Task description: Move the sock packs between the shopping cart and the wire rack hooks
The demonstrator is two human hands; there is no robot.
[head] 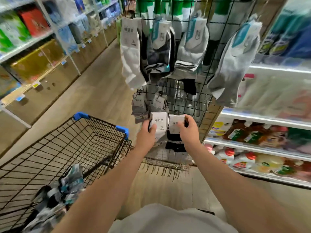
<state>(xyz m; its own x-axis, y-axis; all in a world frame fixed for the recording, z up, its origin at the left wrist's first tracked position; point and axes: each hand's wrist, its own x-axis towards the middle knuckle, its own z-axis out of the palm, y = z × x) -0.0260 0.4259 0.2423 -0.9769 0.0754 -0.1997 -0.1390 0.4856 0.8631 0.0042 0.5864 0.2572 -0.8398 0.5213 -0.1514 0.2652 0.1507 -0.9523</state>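
Observation:
My left hand [147, 135] grips a pack of light socks with a white paper label [159, 122], low on a black wire display rack [188, 105]. Just to its right, my right hand [187, 131] grips a pack of black socks [175, 142] by its white label [175, 122]. Both packs hang side by side at the rack's lower row. More grey sock packs [139, 106] hang just above and left of my left hand.
A black wire shopping cart with blue corners [101, 132] stands at left, with several sock packs [64, 187] in it. White, dark and grey socks [190, 47] hang higher on the rack. Shelves of bottles [252, 133] are at right, boxed goods [30, 64] at left across the aisle.

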